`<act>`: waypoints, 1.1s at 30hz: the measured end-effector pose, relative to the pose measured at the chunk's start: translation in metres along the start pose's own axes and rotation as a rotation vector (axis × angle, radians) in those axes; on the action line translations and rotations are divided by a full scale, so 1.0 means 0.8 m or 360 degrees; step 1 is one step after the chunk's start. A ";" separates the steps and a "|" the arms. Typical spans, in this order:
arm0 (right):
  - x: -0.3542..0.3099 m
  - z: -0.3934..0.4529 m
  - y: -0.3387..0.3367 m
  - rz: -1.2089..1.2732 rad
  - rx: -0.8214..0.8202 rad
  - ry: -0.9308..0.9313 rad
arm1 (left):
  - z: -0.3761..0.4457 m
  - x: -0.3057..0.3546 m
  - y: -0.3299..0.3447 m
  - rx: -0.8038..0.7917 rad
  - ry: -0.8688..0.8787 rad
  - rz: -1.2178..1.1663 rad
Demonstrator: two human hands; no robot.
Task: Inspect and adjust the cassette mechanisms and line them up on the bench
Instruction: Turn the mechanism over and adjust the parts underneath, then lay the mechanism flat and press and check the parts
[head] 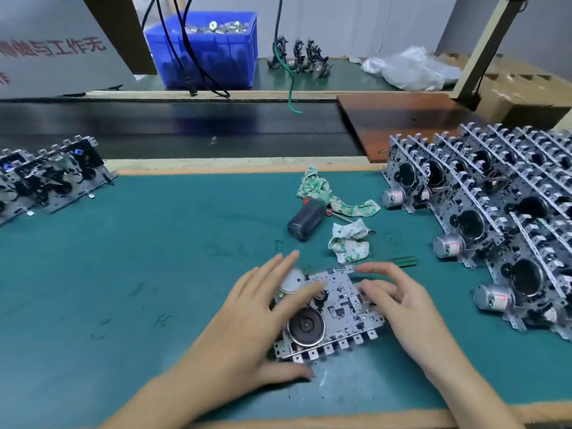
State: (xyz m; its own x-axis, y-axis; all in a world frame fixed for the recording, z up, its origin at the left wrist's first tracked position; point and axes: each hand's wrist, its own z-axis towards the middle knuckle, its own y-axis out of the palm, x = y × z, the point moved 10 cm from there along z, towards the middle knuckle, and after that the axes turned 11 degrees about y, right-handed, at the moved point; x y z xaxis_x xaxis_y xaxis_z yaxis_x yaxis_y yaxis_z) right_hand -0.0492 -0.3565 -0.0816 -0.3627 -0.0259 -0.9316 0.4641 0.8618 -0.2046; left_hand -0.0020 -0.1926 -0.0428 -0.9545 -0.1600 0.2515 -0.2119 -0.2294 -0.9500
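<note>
At the left edge of the frame we record a short row of cassette mechanisms leaning one against the next on the green bench mat. Behind them, in the upper left, a blue crate of metal parts sits beyond a dark conveyor belt, with black cables hanging in front of it.

At lower centre we find one cassette mechanism lying flat on the mat, flywheel side up. The left hand rests on its left part with fingers straight and spread, one finger across the plate, the thumb on the mat by the near corner. The right hand touches the right end; its fingers are bent down onto the plate edge, and we cannot tell whether they pinch anything.

Just above the hands lie a dark bottle on its side, two crumpled patterned rags and a green stick.

On the right, well apart from the hands, a large stack of mechanisms with motors stands in dense slanted rows.
</note>
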 end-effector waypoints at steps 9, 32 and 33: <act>-0.030 -0.005 0.003 -0.0450 0.0173 -0.0402 | 0.006 -0.057 0.009 0.0182 -0.0102 -0.0752; -0.016 -0.004 -0.003 -0.0346 0.0268 -0.0406 | 0.000 -0.057 0.015 0.0222 -0.0220 -0.0677; -0.016 -0.005 -0.003 -0.0340 0.0268 -0.0406 | -0.001 -0.058 0.016 0.0223 -0.0223 -0.0700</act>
State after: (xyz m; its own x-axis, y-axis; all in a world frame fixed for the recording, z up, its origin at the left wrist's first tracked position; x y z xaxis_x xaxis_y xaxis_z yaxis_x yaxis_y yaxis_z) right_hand -0.0490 -0.3563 -0.0681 -0.2622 -0.3399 -0.9032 0.5340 0.7284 -0.4291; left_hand 0.0393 -0.1875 -0.0667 -0.7412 -0.1445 0.6555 -0.5497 -0.4298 -0.7163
